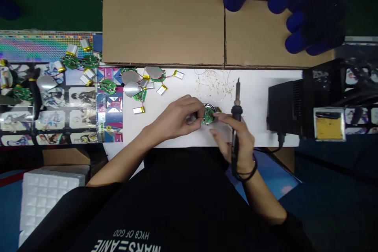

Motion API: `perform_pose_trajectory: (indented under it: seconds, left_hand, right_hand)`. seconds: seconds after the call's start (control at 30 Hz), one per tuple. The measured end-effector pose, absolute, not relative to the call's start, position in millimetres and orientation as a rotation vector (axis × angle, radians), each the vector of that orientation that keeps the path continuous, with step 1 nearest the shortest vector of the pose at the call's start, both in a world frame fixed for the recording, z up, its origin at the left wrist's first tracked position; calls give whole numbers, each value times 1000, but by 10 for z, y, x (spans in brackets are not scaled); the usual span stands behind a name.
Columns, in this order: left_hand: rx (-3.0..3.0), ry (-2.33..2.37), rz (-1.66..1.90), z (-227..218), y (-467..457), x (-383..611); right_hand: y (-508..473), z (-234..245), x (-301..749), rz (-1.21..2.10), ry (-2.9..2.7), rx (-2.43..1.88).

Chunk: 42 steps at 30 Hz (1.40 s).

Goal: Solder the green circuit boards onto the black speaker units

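Observation:
My left hand (180, 119) is closed in a pinch on a small round green circuit board (208, 115) that rests on the white table (254, 86). My right hand (236, 139) is wrapped round the black handle of a soldering iron (236, 112). The iron's tip points away from me, past the board. The fingertips of my right hand also reach the board's right edge. A black band sits on my right wrist.
Several green boards with silver batteries (138, 86) lie to the left, some on a printed mat (59, 118). Wire scraps (215, 82) lie behind the board. A cardboard box (165, 27) stands at the back. A black soldering station (295, 102) with a yellow sponge (328, 126) sits to the right. White foam (50, 193) lies low left.

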<state>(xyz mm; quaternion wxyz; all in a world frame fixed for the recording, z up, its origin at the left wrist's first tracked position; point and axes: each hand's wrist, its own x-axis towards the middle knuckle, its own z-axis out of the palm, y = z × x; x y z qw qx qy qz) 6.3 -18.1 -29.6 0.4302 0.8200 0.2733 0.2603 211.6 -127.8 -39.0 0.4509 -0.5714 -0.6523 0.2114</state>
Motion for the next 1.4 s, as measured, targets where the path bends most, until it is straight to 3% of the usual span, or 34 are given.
perform_pose_trajectory:
  seconds: [0.2,0.57,0.83,1.1,1.4]
  left_hand:
    - [2130,598,697,-342,-127,-10]
    - [2537,524,665,-337,-91,44]
    - [2554,456,467,-183,16,75]
    - [2539,445,451,-141,48,95]
    - [2550,441,451,-146,46,92]
  right_hand:
    - [-1175,-527,2130,516,-1664,-1379]
    - [-1025,-309,2332,651,-1765,-1323]
    - [-1355,-108,2372,552,-1188,-1378]
    - [-1625,-128,2452,231,-1597,-1397]
    - [-1556,-136,2409,252,-1710,-1430]
